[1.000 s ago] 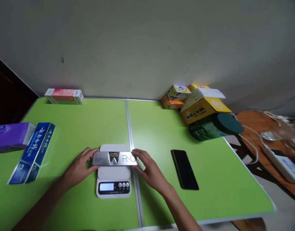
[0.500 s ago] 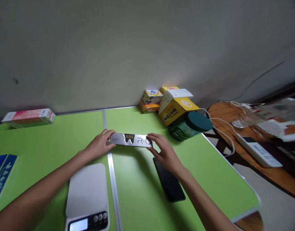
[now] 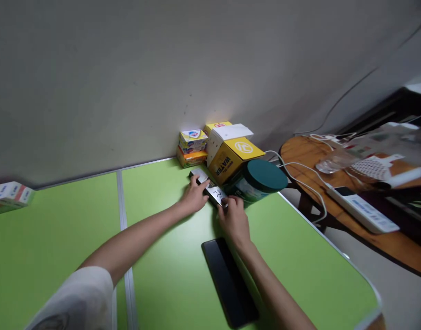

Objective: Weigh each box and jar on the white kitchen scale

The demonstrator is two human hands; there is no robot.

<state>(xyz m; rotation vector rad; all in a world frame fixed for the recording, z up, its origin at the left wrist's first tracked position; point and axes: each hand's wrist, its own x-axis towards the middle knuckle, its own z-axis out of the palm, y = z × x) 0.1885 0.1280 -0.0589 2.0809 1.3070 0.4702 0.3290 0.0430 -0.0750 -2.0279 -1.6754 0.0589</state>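
Holding the silver box (image 3: 213, 189) with both hands here: the left grip (image 3: 193, 197) has thumb and fingers around it near the middle, and the right grip (image 3: 235, 220) is grasping the near end. The box is down at the green worktop (image 3: 162, 275), slanted, right in front of the yellow WATER carton (image 3: 226, 163), with its near end just beside the dark green tub (image 3: 248, 191); honestly can't tell if it's fully resting on the surface. Little stack of yellow and orange boxes (image 3: 192, 143) sits just past its far end, by the wall (image 3: 93, 91). Black phone (image 3: 229, 282) is lying flat near the right forearm (image 3: 265, 275), and a pink-and-white box (image 3: 11, 195) pokes in at the left edge.
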